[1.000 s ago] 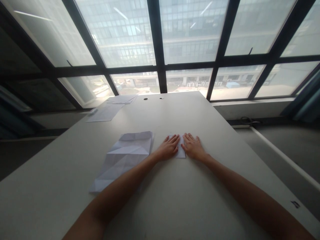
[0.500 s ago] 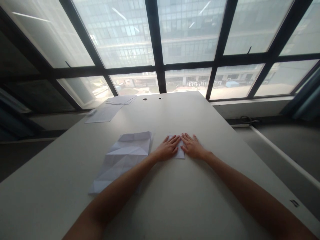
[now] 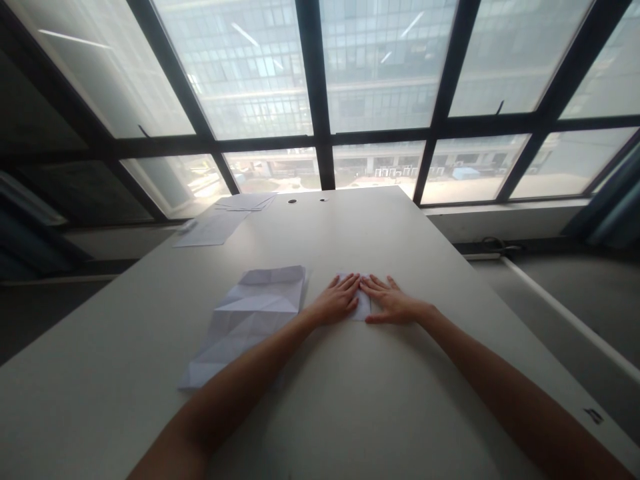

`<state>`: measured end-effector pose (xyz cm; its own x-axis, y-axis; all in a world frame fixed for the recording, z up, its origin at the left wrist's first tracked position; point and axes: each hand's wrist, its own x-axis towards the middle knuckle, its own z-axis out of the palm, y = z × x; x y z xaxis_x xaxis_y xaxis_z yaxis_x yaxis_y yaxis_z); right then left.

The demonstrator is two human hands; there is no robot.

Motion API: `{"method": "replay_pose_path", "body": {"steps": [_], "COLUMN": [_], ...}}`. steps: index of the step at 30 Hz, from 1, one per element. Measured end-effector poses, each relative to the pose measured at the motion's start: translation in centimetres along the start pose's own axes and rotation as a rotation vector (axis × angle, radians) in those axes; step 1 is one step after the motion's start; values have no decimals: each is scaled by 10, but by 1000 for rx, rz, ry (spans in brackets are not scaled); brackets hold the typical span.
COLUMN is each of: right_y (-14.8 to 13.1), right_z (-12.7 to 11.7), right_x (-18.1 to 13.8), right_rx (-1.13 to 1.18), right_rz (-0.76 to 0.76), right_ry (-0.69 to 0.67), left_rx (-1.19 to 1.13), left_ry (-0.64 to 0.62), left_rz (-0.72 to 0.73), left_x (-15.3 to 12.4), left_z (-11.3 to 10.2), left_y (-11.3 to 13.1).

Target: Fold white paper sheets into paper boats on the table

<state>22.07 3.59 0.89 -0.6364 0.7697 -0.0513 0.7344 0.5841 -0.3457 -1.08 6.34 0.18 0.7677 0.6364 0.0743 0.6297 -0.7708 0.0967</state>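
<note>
A small folded white paper point(image 3: 363, 305) lies on the pale table point(image 3: 380, 400) in the middle of the view. My left hand point(image 3: 336, 300) rests flat on its left part, fingers stretched out. My right hand point(image 3: 391, 303) presses flat on its right part, fingers pointing left toward the left hand's fingertips. Most of the paper is hidden under both palms.
A larger creased white sheet point(image 3: 250, 320) lies to the left of my left hand. More flat sheets point(image 3: 220, 223) sit at the table's far left corner. Two small round holes point(image 3: 292, 201) mark the far edge. Big dark-framed windows point(image 3: 320, 100) rise behind the table.
My right hand has turned and slid a little leftward, so its fingers point more toward the left hand. The left hand stays put on the paper.
</note>
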Motion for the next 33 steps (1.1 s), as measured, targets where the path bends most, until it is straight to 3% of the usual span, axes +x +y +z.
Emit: {"method": "replay_pose_path", "body": {"steps": [7, 17, 28, 33], "right_y": [-4, -7, 6, 4], "right_z": [3, 24, 24, 20], "right_x": [0, 18, 24, 19], "right_rx": [-34, -122, -151, -123], "right_rz": [47, 282, 459, 374], "right_ry": [48, 235, 302, 340], "left_rx": [-2, -4, -10, -12], "left_ry": [8, 12, -23, -6], "left_rz": [4, 1, -2, 1], "left_x": [0, 0, 1, 1], "left_z": [2, 3, 1, 1], "left_y": [-2, -2, -2, -2]}}
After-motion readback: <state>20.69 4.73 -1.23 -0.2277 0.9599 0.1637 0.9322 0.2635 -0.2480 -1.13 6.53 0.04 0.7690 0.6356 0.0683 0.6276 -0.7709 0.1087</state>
